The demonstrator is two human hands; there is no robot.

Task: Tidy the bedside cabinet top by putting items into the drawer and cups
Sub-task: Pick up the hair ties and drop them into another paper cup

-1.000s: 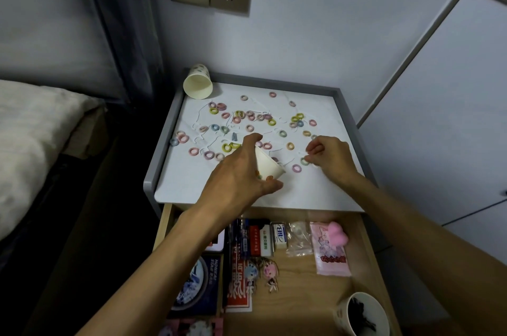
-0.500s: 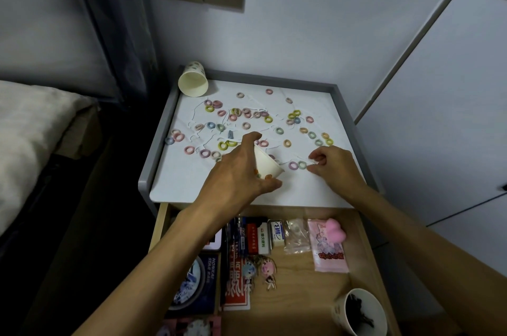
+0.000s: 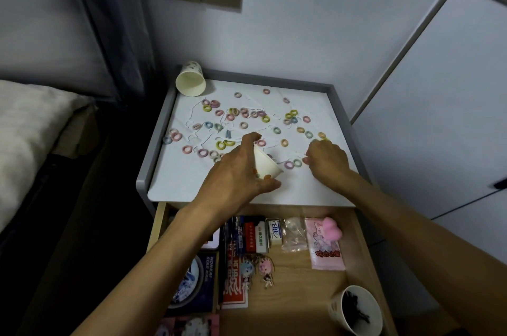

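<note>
Left hand: fingers wrap tilted white paper cup.
Right hand: fingers curled, grip unclear.
Hair ties: small pastel rings.

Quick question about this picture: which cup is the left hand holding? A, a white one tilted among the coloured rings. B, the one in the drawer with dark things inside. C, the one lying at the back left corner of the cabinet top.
A. The left hand grips a tilted white cup on the cabinet top, while the corner cup and the drawer cup have no hand on them.
</note>
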